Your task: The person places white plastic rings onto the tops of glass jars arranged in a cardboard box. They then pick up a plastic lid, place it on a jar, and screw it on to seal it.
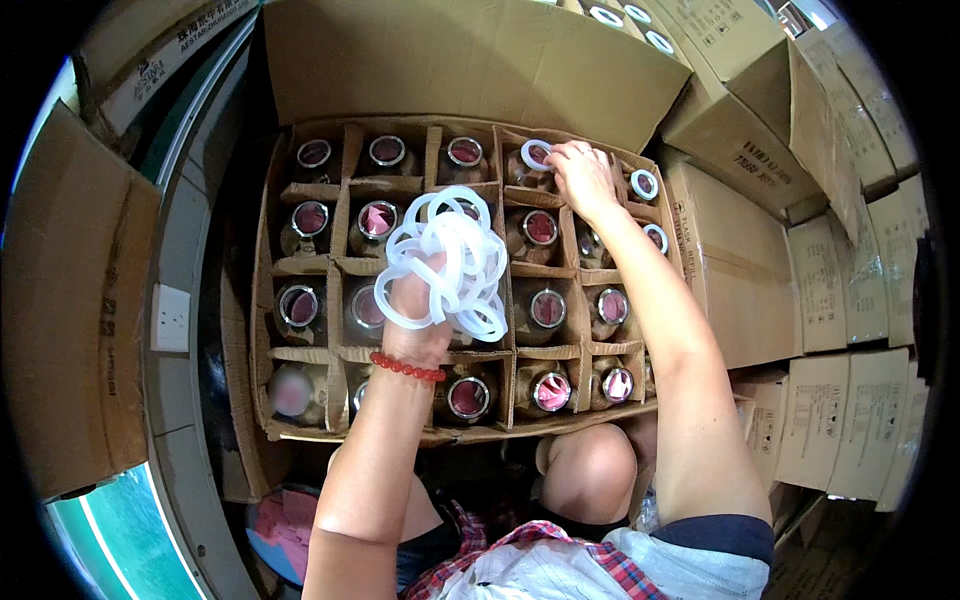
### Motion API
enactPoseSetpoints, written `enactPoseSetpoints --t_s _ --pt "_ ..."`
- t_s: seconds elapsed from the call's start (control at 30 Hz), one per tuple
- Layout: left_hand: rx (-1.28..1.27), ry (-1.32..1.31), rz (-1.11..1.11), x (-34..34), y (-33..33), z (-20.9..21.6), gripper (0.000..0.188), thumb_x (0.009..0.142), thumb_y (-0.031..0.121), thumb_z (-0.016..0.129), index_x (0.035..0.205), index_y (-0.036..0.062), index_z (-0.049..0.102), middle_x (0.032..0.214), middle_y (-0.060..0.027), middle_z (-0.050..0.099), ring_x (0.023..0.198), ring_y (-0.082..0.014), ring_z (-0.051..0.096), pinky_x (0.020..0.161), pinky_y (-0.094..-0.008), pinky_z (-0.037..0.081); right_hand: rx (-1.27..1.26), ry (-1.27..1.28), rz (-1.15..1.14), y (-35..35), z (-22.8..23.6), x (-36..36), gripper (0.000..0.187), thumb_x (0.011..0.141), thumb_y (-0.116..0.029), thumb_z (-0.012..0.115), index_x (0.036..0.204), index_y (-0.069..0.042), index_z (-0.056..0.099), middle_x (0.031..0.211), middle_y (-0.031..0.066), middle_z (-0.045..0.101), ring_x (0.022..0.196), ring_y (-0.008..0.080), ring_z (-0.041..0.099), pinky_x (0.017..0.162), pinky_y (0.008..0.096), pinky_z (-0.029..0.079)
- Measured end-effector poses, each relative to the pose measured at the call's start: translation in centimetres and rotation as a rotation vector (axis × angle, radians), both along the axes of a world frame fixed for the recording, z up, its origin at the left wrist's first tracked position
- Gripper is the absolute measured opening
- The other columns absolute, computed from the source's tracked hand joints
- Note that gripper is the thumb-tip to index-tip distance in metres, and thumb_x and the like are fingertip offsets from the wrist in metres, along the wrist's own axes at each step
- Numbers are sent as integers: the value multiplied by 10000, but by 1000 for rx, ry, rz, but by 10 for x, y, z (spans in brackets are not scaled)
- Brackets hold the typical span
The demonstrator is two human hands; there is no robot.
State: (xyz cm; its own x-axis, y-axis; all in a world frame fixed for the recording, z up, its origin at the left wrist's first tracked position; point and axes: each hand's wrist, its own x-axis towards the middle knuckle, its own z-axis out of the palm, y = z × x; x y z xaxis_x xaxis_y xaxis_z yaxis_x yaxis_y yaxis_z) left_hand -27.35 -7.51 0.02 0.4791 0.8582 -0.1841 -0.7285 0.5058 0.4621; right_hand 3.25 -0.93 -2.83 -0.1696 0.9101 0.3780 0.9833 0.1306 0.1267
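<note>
A divided cardboard box (470, 437) holds several glass flask liners (541, 228) with round silvery mouths facing up. My left hand (412, 297) is over the middle of the box, holding a bunch of translucent white rings (455, 255) that hide most of its fingers. At the far row, my right hand (584, 180) has its fingers closed at the edge of a white ring (537, 154), which lies on or just over a liner's mouth. Along the right side, two liners carry a white ring (644, 185) round the mouth.
The box's tall flap (450, 70) stands up at the back. Stacked cartons (740, 265) crowd the right side, and an open carton at the back right shows more white rings (606, 16). A cardboard sheet (85, 300) stands at left. My knees are against the near side.
</note>
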Motion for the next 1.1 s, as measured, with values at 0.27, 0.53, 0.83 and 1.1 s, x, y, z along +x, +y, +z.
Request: enactPoseSetpoints --t_s 0.27,0.53,0.83,1.1 --pt "24 8 -12 -5 1 -3 289 849 181 630 1087 18 610 998 -101 662 887 -197 649 759 -332 538 -102 161 71 -10 -2 4 379 741 -33 572 1105 -120 630 1207 104 586 1193 265 490 945 439 401" --pt "9 67 -16 -3 4 -11 269 859 155 602 1093 22 609 991 -87 664 880 -190 652 761 -330 534 -485 1185 22 -22 72 -70 406 871 -366 627 1105 -35 642 1007 72 655 839 134 614 765 293 489" --pt "-35 141 5 -6 7 -12 352 776 101 640 1109 7 577 1003 -93 637 882 -191 634 741 -299 527 -579 1413 70 -5 93 -106 240 895 -208 625 1026 -12 674 852 38 660 695 80 584 557 207 488" --pt "-49 108 -38 -5 -2 -7 403 754 97 682 1132 19 565 1030 -83 633 932 -189 627 797 -306 519 -507 1179 -291 79 15 -79 328 850 -214 659 1075 19 609 785 63 653 673 97 613 535 230 504"
